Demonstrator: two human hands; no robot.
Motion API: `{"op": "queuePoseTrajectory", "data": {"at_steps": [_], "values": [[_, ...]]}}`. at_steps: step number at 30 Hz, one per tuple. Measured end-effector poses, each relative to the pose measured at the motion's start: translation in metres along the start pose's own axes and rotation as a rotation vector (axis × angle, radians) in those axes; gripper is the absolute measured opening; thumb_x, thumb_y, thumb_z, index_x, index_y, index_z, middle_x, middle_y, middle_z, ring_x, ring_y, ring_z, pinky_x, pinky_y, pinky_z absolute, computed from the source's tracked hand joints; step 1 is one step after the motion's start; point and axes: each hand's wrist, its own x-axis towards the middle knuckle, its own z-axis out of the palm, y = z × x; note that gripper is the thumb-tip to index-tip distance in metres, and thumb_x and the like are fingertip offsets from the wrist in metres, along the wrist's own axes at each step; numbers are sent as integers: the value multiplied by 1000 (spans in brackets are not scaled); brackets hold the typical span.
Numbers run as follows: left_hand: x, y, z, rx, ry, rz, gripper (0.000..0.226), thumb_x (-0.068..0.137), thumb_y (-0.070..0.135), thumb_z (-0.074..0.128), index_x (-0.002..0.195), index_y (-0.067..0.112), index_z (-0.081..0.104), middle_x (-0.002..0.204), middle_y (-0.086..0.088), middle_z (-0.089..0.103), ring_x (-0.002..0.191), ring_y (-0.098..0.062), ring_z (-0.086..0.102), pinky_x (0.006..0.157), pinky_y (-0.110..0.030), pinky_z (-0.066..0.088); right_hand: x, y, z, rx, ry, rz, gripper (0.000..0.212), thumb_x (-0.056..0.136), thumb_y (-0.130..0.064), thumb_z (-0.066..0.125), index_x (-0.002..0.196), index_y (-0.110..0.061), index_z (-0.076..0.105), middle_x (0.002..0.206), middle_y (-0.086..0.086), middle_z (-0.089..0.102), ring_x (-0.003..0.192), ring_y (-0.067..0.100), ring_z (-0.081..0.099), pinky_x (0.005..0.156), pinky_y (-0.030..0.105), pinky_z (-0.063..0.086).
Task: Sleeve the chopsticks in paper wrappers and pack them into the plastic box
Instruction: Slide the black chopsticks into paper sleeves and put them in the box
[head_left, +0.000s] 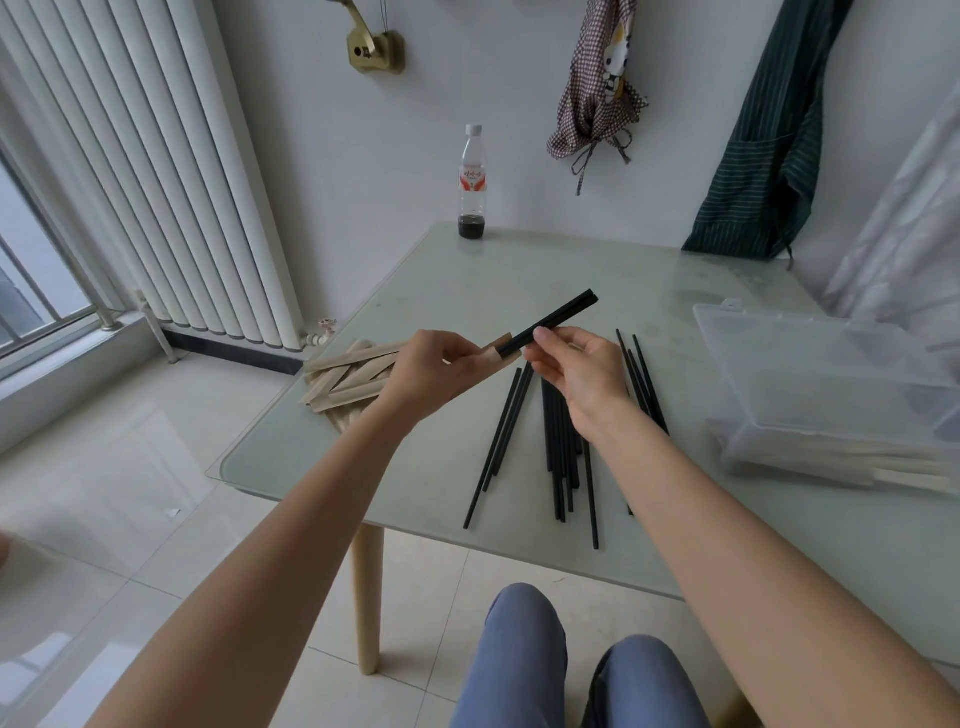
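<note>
Between both hands, black chopsticks (563, 317) protrude from tan wrapper (503, 347).

The bottle (473, 183) label bears red characters, too blurred to read.

walls: plain white wall (322, 171), brass-coloured fixture (375, 49) mounted high up
hanging: checked cloth (597, 88) and dark green striped apron (769, 150) on the wall
left: tall white column radiator (156, 171), barred window (31, 270) beside it, daylight coming in
floor: glossy pale tiles (156, 467), reflections on them
furniture: glass-topped surface (415, 426) on a light wooden leg (367, 597)
right edge: sheer white curtain (904, 234)
</note>
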Motion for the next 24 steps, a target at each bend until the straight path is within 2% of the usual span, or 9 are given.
{"op": "queuePoseTrajectory", "data": {"at_steps": [3, 8, 12, 14, 15, 17, 19, 21, 24], "values": [[2, 4, 4, 26, 7, 21, 23, 85, 37, 66, 85, 14, 69, 71, 7, 58, 62, -2, 50, 57, -17, 37, -1, 5, -3, -35, -6, -6, 7, 88, -7, 64, 80, -7, 65, 68, 5, 66, 57, 7, 66, 59, 16, 52], [6, 15, 18, -4, -32, 18, 20, 84, 36, 67, 79, 17, 66, 69, 10, 57, 65, -5, 51, 60, -18, 38, -3, -6, -20, -106, 26, -50, 12, 89, -9, 62, 78, -7, 65, 69, 6, 66, 57, 7, 64, 61, 16, 54], [13, 39, 41, 14, -70, 72, 20, 83, 38, 68, 77, 18, 66, 68, 11, 58, 66, -5, 52, 56, -12, 38, -6, -28, -48, -336, 77, -100, 17, 89, -20, 64, 78, -7, 66, 71, 4, 66, 54, 7, 61, 51, 11, 49], [17, 55, 56, 48, -96, 103, 23, 82, 40, 68, 78, 17, 68, 72, 5, 62, 67, -8, 53, 56, -13, 38, -6, -39, -72, -570, 165, -186, 24, 88, -27, 64, 79, -5, 67, 71, 4, 65, 54, 9, 57, 48, 9, 43], [19, 64, 66, 60, -115, 121, 26, 82, 40, 68, 80, 14, 68, 77, 0, 64, 70, -12, 54, 57, -17, 38, -6, -45, -87, -721, 236, -273, 22, 88, -26, 64, 79, -6, 66, 73, 3, 64, 58, 10, 56, 52, 11, 41], [22, 81, 82, 78, -151, 141, 34, 80, 44, 68, 82, 9, 68, 84, -10, 68, 76, -17, 55, 60, -24, 39, -8, -56, -111, -979, 349, -476, 8, 89, -16, 61, 89, -9, 64, 92, 5, 60, 76, 13, 54, 68, 19, 43], [26, 102, 103, 108, -197, 178, 41, 78, 48, 68, 84, 7, 69, 86, -12, 69, 77, -20, 57, 63, -28, 41, -9, -66, -137, -1238, 349, -615, 23, 87, -5, 57, 109, -11, 62, 114, 6, 53, 101, 18, 50, 83, 29, 45], [29, 125, 125, 160, -248, 227, 42, 78, 49, 68, 87, 8, 69, 88, -9, 69, 80, -23, 59, 66, -33, 46, -5, -77, -163, -1465, 265, -639, 41, 87, 0, 55, 125, -15, 57, 126, 4, 51, 115, 22, 45, 94, 32, 40], [30, 159, 158, 199, -319, 267, 45, 79, 48, 68, 92, 5, 69, 92, -12, 68, 85, -27, 60, 71, -36, 48, -2, -92, -199, -1604, 223, -555, 43, 89, 0, 51, 128, -16, 54, 124, 3, 55, 113, 23, 48, 93, 31, 35]]}}
